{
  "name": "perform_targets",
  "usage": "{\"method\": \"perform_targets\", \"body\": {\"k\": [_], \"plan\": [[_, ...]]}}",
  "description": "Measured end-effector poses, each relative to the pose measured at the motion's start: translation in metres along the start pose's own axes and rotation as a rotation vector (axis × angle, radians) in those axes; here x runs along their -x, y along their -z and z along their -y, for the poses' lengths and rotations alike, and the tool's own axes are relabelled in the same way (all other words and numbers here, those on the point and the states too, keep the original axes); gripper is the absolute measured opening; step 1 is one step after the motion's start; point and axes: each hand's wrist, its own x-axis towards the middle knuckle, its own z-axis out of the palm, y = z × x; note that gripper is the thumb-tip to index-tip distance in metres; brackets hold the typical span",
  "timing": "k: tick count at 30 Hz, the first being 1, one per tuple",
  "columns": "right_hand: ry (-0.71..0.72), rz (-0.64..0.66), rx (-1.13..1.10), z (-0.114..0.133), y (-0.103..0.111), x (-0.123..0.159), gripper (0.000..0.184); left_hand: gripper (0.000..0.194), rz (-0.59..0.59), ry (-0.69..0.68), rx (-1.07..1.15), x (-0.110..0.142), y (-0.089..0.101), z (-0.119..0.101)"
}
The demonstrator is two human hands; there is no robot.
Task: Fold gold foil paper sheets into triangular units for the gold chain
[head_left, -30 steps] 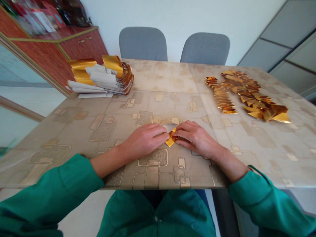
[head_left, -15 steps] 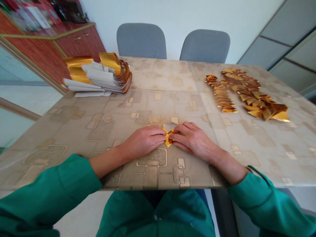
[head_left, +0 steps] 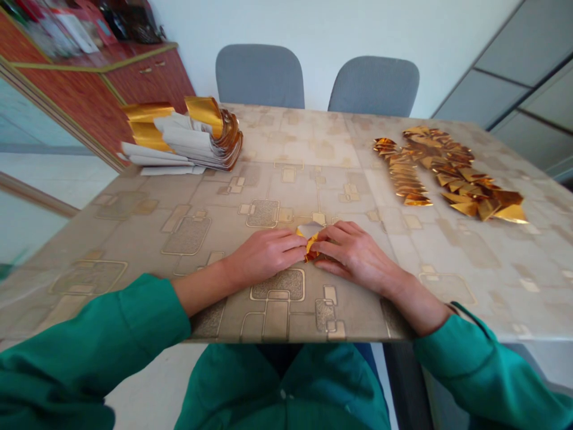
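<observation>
Pinching gold foil (head_left: pixel 312 246) between left hand (head_left: pixel 266 255) and right hand (head_left: pixel 353 254), fingers (head_left: pixel 335 239) together, foil strips (head_left: pixel 188 137) beyond left, folded triangles (head_left: pixel 465 191) right

We wear a long-sleeved teal-green shirt (head_left: pixel 286 382), its front showing below the desk's near edge (head_left: pixel 290 341); a small pale button (head_left: pixel 283 394) sits down the middle of the front; something dark shows at the opening above it (head_left: pixel 278 358); the left sleeve (head_left: pixel 89 352) is wide and softly creased; the right sleeve (head_left: pixel 483 370) has a thin dark line curving along its cuff (head_left: pixel 468 316); our left hand (head_left: pixel 266 257) and right hand (head_left: pixel 353 254) are bare, as are the forearms.
</observation>
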Motion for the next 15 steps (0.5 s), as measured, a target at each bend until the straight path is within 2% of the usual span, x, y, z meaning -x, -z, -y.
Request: {"method": "perform_targets", "body": {"k": [4,7,11,15], "plan": [[-0.002,-0.03,0.05,0.003,-0.001,-0.002,0.022,0.025,-0.098,0.142,0.127,-0.001,-0.003,-0.001],[-0.015,-0.066,0.128,0.006,-0.004,-0.003,0.024,0.025,-0.098,0.206,0.261,-0.001,-0.001,-0.001],[-0.014,-0.084,0.173,0.007,-0.007,-0.003,0.023,0.026,-0.089,0.174,0.307,0.004,0.005,0.002],[0.002,-0.08,0.188,0.008,-0.004,-0.002,0.02,0.029,-0.055,0.054,0.257,0.01,0.008,0.008]]}}
